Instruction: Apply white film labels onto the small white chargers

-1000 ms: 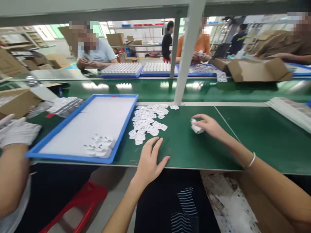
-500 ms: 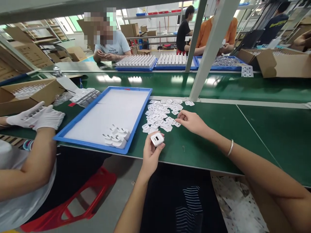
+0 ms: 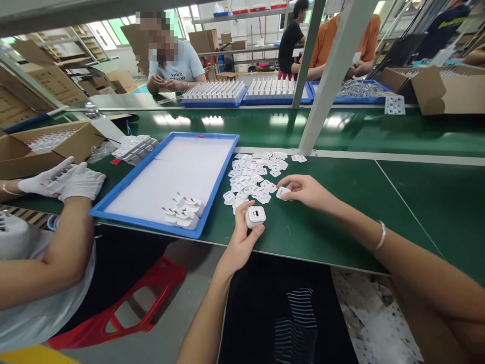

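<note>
My left hand [image 3: 241,242] holds a small white charger block [image 3: 255,216] just above the near edge of the green bench [image 3: 341,212], its port face turned up. My right hand [image 3: 306,191] pinches one small white sticker [image 3: 282,192] at the right edge of a loose pile of white stickers [image 3: 253,175]. A blue tray [image 3: 125,200] with a white liner lies left of the pile; several white charger blocks [image 3: 182,212] lie in its near right corner.
A co-worker on my left wears white gloves [image 3: 62,181] beside an open cardboard box [image 3: 45,146]. A white post [image 3: 329,76] rises behind the pile. Beyond the green conveyor belt [image 3: 265,129], people sit at blue trays of parts [image 3: 214,93]. A box of sticker backing sheets [image 3: 375,323] sits below the bench.
The white charger block has passed from my right hand to my left. My right hand reached left to the sticker pile and picked up one sticker. The view shifted right and down.
</note>
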A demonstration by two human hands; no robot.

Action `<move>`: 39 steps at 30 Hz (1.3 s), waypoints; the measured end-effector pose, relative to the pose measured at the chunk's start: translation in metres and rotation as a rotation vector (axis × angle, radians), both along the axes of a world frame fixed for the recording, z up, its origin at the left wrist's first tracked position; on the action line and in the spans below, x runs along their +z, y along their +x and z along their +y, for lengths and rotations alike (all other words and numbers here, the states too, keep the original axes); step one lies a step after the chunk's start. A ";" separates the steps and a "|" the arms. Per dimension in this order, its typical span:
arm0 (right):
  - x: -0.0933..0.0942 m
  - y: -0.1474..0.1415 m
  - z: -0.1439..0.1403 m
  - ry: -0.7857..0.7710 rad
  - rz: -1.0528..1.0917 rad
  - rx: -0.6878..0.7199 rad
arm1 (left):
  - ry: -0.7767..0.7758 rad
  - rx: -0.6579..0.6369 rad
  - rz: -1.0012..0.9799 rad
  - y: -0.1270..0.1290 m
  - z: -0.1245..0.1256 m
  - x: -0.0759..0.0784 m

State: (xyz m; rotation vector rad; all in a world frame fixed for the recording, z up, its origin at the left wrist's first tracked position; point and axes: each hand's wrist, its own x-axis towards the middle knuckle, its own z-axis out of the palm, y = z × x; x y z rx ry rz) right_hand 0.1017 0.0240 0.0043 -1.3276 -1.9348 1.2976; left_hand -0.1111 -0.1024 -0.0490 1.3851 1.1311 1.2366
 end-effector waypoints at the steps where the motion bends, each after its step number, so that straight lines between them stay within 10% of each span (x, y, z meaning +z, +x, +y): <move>1: 0.006 0.001 -0.006 -0.042 0.038 0.031 | 0.003 -0.010 0.033 0.000 -0.001 0.002; 12: -0.001 0.015 -0.038 -0.602 0.536 0.021 | 0.137 0.075 0.012 0.025 0.000 0.001; 19: 0.001 0.006 -0.054 -0.630 0.568 0.056 | 0.210 -0.032 0.318 0.016 -0.007 0.007; 39: -0.002 -0.005 -0.064 -0.560 0.480 0.113 | 0.377 -0.079 0.427 0.022 0.000 0.006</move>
